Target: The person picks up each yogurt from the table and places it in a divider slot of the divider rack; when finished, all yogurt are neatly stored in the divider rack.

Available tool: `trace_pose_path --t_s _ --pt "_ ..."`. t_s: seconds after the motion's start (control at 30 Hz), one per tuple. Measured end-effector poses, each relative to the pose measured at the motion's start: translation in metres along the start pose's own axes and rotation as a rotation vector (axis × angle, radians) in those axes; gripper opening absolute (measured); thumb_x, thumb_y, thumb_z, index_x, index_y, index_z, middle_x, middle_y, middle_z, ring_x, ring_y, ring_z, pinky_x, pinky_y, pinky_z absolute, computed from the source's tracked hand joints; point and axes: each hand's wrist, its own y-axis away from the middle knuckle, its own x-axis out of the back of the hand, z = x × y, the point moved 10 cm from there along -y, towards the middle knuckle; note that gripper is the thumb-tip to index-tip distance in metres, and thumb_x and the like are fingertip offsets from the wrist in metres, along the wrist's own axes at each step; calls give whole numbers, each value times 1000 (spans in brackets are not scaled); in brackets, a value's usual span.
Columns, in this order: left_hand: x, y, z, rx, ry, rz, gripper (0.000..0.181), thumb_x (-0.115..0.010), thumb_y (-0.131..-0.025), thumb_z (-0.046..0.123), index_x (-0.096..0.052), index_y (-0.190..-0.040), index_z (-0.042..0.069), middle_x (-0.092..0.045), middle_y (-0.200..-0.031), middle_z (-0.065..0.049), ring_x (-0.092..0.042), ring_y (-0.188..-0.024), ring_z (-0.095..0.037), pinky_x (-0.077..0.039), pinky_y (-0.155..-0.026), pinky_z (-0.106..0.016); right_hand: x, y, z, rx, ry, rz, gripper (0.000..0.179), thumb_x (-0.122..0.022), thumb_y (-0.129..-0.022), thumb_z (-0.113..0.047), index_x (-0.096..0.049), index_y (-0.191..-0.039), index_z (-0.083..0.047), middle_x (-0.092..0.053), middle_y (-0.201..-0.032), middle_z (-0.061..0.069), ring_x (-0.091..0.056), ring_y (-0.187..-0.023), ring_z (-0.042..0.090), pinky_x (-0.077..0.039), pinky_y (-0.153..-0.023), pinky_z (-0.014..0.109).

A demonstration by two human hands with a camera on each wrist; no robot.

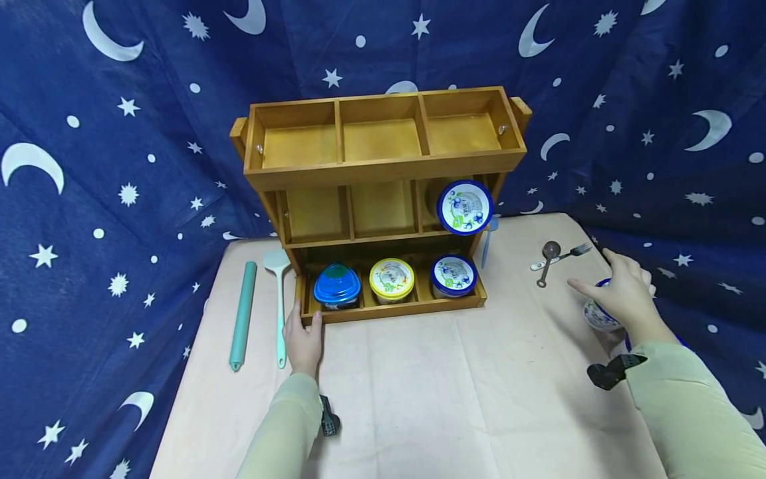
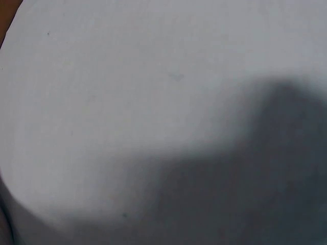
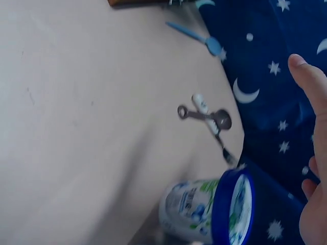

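My left hand (image 1: 304, 342) grips the front left corner of a wooden three-tier rack (image 1: 383, 171), thumb at the front and fingers along the side. In the left wrist view only pale cloth and shadow fill most of the frame. Over at the right edge of the table, my right hand (image 1: 625, 296) hovers around a tub (image 1: 598, 318) with a blue lid, thumb and fingers spread. The right wrist view shows this tub (image 3: 196, 209) with blueberry print, with a gap between it and the fingers. Another blue rim (image 1: 628, 343) shows behind it, mostly hidden by the wrist.
In the rack sit a blue-lidded container (image 1: 337, 285), a yellow-lidded tub (image 1: 391, 279) and blue-lidded tubs (image 1: 453, 275). A brown measuring spoon (image 1: 550, 251) crosses a fork (image 1: 579, 250). A blue spoon (image 1: 487, 239), mint spatula (image 1: 279, 293) and teal rod (image 1: 243, 313) flank the rack.
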Motion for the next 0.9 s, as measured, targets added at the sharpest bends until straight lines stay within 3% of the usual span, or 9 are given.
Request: trace_pose_path --t_s 0.2,0.5,0.67,0.9 --pt "-1 0 -1 12 6 2 70 -45 -91 57 -29 -148 20 -34 -148 -10 -27 -134 -32 -25 -108 -50 -6 8 28 -88 38 -37 108 -61 -78 -62 -10 -147 3 -9 -144 38 -9 -121 63 -8 -86 75" --pt "-1 0 -1 22 -7 0 69 -45 -91 56 -29 -148 20 -34 -148 -9 -27 -134 -31 -25 -109 -49 -22 19 59 -183 92 -144 122 -58 -74 -71 3 -145 6 -9 -138 44 -8 -116 66 -9 -83 78" --pt "-1 0 0 37 -16 -9 68 -46 -92 53 -27 -149 21 -32 -149 -8 -26 -135 -30 -24 -109 -49 -33 25 72 -204 91 -220 122 -57 -74 -72 3 -144 7 -16 -129 47 -14 -109 66 -12 -80 78" --pt "-1 0 -2 34 -18 -5 68 -44 -92 56 -27 -148 22 -32 -149 -7 -26 -135 -29 -24 -109 -48 -47 31 83 -177 103 -285 121 -56 -74 -72 2 -144 8 -10 -133 48 -11 -112 71 -8 -81 84"
